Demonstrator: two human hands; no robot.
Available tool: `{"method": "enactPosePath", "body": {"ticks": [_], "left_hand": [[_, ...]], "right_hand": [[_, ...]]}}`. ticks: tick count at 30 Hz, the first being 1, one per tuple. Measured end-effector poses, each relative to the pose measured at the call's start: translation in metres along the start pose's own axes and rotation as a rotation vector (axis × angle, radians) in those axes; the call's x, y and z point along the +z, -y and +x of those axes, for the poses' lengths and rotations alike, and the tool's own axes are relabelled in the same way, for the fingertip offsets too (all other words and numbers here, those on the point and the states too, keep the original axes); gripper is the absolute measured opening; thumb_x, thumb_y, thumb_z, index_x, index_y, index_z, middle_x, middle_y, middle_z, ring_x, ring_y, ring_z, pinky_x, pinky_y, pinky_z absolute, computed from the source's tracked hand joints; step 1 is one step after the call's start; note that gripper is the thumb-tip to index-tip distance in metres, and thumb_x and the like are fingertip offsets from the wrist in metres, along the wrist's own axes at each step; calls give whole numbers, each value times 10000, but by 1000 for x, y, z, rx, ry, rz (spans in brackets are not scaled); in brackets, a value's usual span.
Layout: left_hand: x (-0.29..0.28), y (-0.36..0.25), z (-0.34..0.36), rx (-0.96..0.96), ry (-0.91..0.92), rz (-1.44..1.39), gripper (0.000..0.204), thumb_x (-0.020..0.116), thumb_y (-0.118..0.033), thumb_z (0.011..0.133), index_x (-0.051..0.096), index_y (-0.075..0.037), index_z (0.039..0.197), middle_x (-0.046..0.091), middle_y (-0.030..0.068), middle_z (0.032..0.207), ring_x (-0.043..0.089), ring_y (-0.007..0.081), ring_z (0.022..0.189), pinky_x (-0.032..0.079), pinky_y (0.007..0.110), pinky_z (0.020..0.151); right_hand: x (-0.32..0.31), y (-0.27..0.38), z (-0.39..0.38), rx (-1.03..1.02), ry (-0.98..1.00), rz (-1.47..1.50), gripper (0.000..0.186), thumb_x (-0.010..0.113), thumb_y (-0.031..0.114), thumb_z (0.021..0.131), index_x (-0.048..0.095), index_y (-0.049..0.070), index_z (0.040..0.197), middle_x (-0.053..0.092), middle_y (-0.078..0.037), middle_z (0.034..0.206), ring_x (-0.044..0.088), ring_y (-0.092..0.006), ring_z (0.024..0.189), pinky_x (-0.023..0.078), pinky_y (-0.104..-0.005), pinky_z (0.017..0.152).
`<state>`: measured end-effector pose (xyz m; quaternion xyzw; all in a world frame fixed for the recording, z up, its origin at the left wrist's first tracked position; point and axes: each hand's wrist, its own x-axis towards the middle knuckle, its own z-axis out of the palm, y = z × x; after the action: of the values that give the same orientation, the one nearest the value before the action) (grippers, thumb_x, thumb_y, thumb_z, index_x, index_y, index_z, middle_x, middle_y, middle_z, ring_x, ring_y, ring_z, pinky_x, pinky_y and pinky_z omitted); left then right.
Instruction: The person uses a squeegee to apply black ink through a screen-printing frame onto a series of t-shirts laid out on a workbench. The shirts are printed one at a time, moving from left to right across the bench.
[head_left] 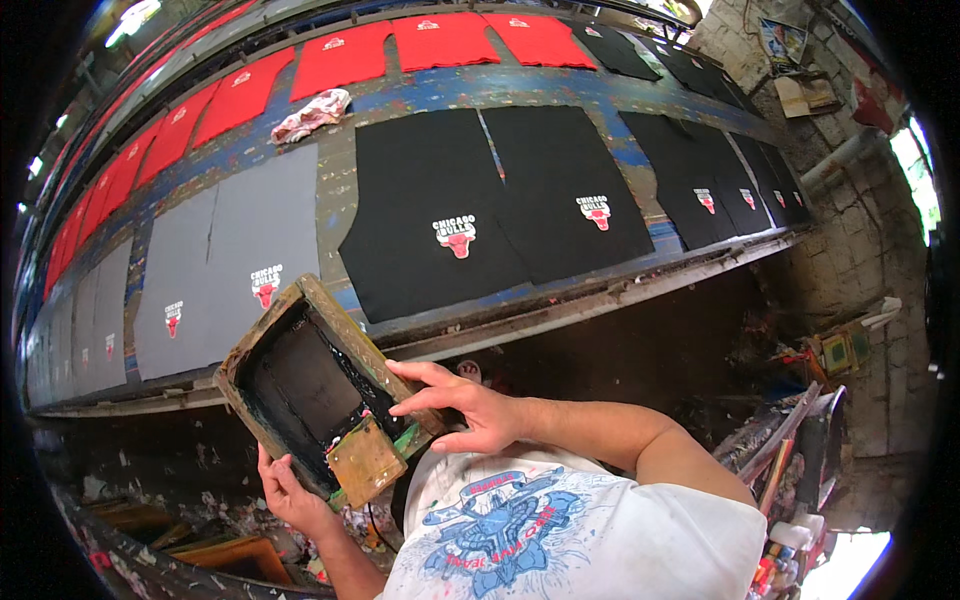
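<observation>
A wooden screen-printing frame (262, 335), its inside smeared with dark ink, is held tilted in front of my body. My left hand (295, 497) grips its lower left edge, some fingers hidden beneath. Along the right side, my right hand (465, 405) has its fingers over the rim and its thumb near the lower corner. A small wooden block, apparently a squeegee (366, 462), lies at the near end of the frame. Just past the frame are a grey fabric panel (230, 250) and a black fabric panel (420, 190), each with a small printed emblem.
A long blue, paint-stained table (400, 95) carries rows of grey, black and red panels (345, 60). A crumpled stained rag (311, 115) lies on it. Wooden frames (235, 560) sit low at left; bottles (790, 540) and clutter stand at right beside a brick floor (880, 240).
</observation>
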<state>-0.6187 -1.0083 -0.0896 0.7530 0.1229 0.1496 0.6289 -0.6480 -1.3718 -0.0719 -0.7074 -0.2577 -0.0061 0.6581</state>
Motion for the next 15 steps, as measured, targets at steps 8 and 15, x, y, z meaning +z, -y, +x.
{"method": "enactPosePath", "body": {"ticks": [8,15], "left_hand": [[18,-10,-28,139,126,-33,113,706,-70,1130,731,25,1075,595,245,1668,661,163,1203,522,349,1054],[72,-45,-69,30,129,-237,121,685,-59,1136,723,41,1079,627,216,1645,646,173,1294,484,331,1131]], "right_hand": [[2,23,-45,28,-83,-41,694,844,296,965,646,76,1593,267,-293,1840,252,-468,1717,207,-590,1379],[-39,36,-95,-6,-136,-82,687,824,291,974,636,81,1601,273,-291,1838,263,-457,1716,217,-584,1374]]}}
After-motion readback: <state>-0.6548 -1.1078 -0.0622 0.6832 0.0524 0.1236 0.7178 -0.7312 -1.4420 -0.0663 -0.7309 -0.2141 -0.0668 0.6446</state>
